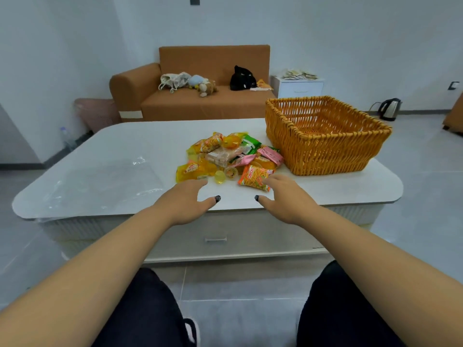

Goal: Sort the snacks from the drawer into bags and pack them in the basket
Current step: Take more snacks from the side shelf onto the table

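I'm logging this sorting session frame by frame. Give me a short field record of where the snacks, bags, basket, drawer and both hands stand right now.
snacks: pile of colourful wrapped snack packets on the white table top
bags: clear plastic bags lying flat, left of the pile
basket: orange woven wicker basket right of the pile, nothing visible inside
drawer: white table drawer closed
left hand: open, fingers at the pile's near edge
right hand: open, fingers touching the orange stick-snack packet
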